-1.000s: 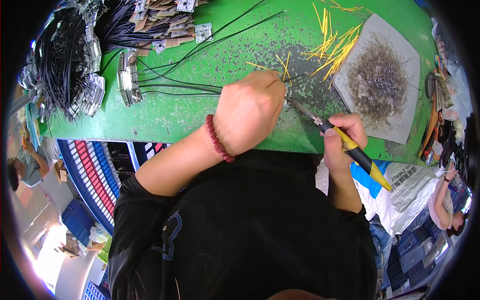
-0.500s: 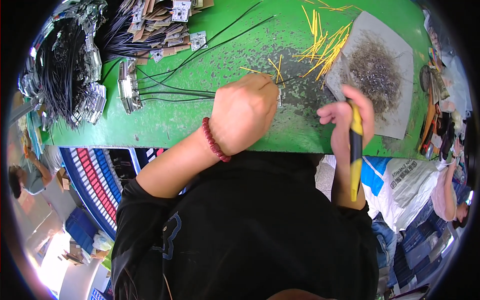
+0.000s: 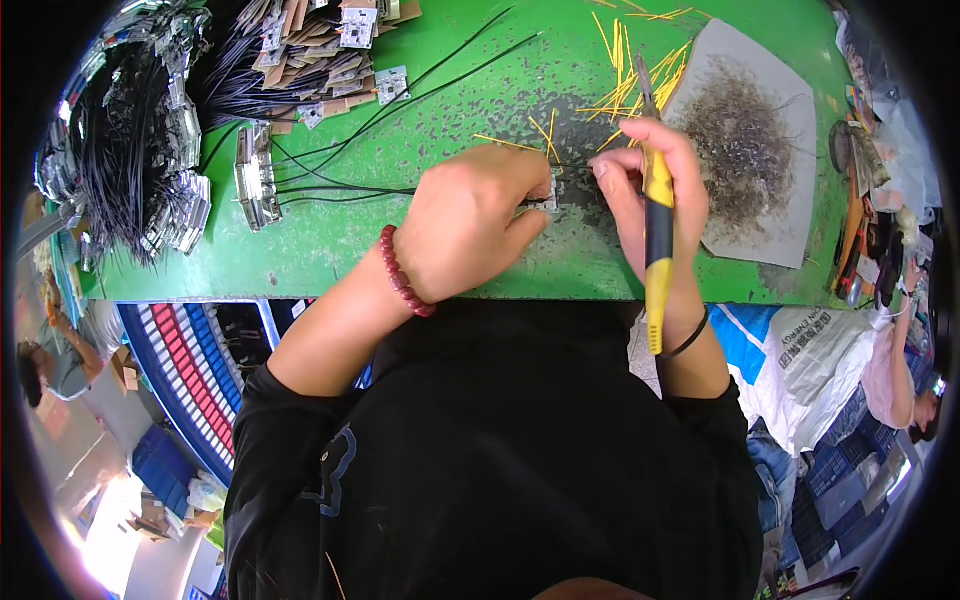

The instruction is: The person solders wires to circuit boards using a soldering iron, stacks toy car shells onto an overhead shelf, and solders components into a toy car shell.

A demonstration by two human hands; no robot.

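Note:
My left hand [image 3: 465, 215], with a dark red bead bracelet, is closed around thin black wires [image 3: 350, 190] over the green table. These run from a bracket of silvery metal pieces [image 3: 258, 178] on the left. A small white board piece [image 3: 548, 190] shows in part by the left fingertips. In my right hand [image 3: 665, 195] is a hand tool with a yellow-and-black handle [image 3: 658, 240] and a slim metal tip pointing away from me. My right thumb and forefinger are close to the dark wire end beyond the left hand. Exactly what they touch is unclear.
Loose yellow sticks [image 3: 640, 85] lie ahead. A grey sheet [image 3: 790, 200] with dark clippings is on the right. Bundled black wires with metal pieces [image 3: 120, 150] and stacked boards [image 3: 330, 60] fill the far left. Tools [image 3: 865, 220] line the right edge.
My right hand has moved left and forward, closer to my left hand, and the tool's metal tip now shows. My left hand has shifted slightly left, uncovering more of the small board.

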